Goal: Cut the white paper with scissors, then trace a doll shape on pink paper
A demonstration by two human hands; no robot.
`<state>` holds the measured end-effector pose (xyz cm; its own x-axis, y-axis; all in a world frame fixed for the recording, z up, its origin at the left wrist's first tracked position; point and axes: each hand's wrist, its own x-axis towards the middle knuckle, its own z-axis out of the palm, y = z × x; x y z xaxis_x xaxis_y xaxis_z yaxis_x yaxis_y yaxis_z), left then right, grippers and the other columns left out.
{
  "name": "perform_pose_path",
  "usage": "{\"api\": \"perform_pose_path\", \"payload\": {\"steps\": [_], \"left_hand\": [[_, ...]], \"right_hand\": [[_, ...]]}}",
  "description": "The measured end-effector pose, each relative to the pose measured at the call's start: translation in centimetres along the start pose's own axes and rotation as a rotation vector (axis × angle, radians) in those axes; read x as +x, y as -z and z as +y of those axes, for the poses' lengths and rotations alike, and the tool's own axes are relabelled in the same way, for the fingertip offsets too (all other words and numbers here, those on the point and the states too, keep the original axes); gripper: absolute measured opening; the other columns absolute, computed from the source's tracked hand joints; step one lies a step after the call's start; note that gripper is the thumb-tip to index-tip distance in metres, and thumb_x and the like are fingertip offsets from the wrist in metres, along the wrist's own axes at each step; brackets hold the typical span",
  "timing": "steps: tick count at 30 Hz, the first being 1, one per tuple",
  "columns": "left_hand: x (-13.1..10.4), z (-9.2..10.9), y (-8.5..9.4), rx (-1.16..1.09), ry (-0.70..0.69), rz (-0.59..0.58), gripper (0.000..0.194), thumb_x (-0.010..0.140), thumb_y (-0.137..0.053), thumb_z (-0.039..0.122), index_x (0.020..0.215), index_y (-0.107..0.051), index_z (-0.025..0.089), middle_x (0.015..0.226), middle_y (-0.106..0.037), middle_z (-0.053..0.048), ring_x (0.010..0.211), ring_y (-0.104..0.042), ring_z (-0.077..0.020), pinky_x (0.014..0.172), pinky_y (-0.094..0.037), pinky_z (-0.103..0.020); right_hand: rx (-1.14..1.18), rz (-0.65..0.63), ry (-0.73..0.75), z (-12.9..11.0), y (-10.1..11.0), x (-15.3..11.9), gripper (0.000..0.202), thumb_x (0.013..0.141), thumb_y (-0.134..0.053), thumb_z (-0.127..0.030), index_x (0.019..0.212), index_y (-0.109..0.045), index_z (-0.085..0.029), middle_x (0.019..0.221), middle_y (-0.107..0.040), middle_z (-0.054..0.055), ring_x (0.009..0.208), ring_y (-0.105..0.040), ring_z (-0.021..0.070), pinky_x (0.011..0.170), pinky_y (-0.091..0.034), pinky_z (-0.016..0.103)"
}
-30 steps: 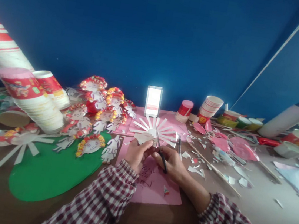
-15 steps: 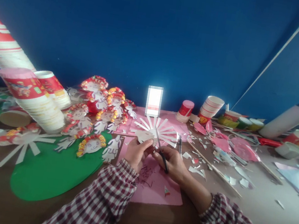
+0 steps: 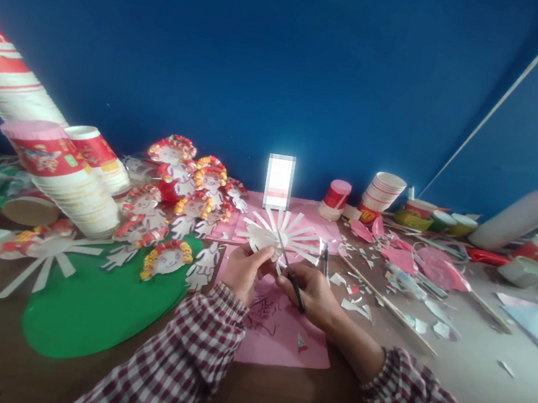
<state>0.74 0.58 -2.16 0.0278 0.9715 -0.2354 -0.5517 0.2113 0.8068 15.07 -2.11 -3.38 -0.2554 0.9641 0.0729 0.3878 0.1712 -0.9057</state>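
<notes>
My left hand point(image 3: 244, 270) is closed on a small piece of white paper point(image 3: 259, 238), pinched between thumb and fingers. In my right hand point(image 3: 311, 295) is a pair of scissors point(image 3: 295, 286) with black handles, its blades pointing up and away over the white paper. Just beyond the hands, a white paper sunburst of cut strips point(image 3: 302, 235) lies on pink paper. Under the hands is a pink sheet point(image 3: 297, 350) with dark pen marks. A dark pen point(image 3: 325, 261) stands out beside my right hand.
Decorated paper dolls point(image 3: 192, 207) and a green sheet point(image 3: 95, 310) lie at left, near tall stacks of paper cups point(image 3: 67, 178). Paper scraps point(image 3: 354, 307), thin sticks point(image 3: 385, 303), pink pieces point(image 3: 434, 265) and a white flask point(image 3: 525, 213) are at right. A blue wall point(image 3: 289, 63) rises behind.
The scissors and the white paper have shifted slightly against each other in my hands. The whole view has drifted a little, and the rest of the table looks the same.
</notes>
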Motion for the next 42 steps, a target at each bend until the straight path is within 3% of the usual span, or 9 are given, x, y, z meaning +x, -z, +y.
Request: {"api": "perform_pose_path", "payload": {"steps": [7,15,20,42], "left_hand": [[0.6,-0.2,0.7,0.035,-0.014,0.017,0.022,0.058,-0.076,0.021,0.075,-0.064,0.013,0.066,-0.061,0.000,0.059,-0.057,-0.0083,0.056,-0.048,-0.020],[0.8,-0.3,1.0,0.091,-0.044,0.000,0.019,0.060,-0.074,0.023,0.072,-0.064,0.013,0.063,-0.059,0.001,0.059,-0.055,-0.0079,0.058,-0.048,-0.020],[1.0,-0.7,1.1,0.137,-0.084,-0.026,0.019,0.061,-0.073,0.025,0.074,-0.065,0.013,0.068,-0.062,-0.001,0.061,-0.057,-0.0099,0.059,-0.049,-0.023],[1.0,-0.8,1.2,0.157,-0.109,-0.059,0.022,0.060,-0.074,0.027,0.074,-0.065,0.013,0.066,-0.061,-0.001,0.061,-0.057,-0.0111,0.062,-0.050,-0.025]], "right_hand": [[-0.023,-0.003,0.022,0.3,0.0,0.0,0.027,0.077,-0.062,-0.040,0.071,-0.059,-0.015,0.058,-0.043,-0.004,0.053,-0.037,0.0086,0.049,-0.029,0.021],[0.212,-0.080,-0.056,0.1,0.1,-0.1,0.031,0.077,-0.061,-0.046,0.081,-0.057,-0.016,0.055,-0.045,-0.004,0.048,-0.040,0.0089,0.045,-0.031,0.020],[0.210,-0.084,0.005,0.1,0.1,-0.1,0.029,0.076,-0.064,-0.043,0.078,-0.059,-0.014,0.061,-0.046,-0.003,0.054,-0.040,0.0086,0.048,-0.030,0.020],[0.148,-0.087,0.025,0.2,0.2,0.0,0.031,0.076,-0.063,-0.045,0.077,-0.058,-0.014,0.064,-0.046,-0.002,0.058,-0.040,0.0097,0.052,-0.032,0.021]]}}
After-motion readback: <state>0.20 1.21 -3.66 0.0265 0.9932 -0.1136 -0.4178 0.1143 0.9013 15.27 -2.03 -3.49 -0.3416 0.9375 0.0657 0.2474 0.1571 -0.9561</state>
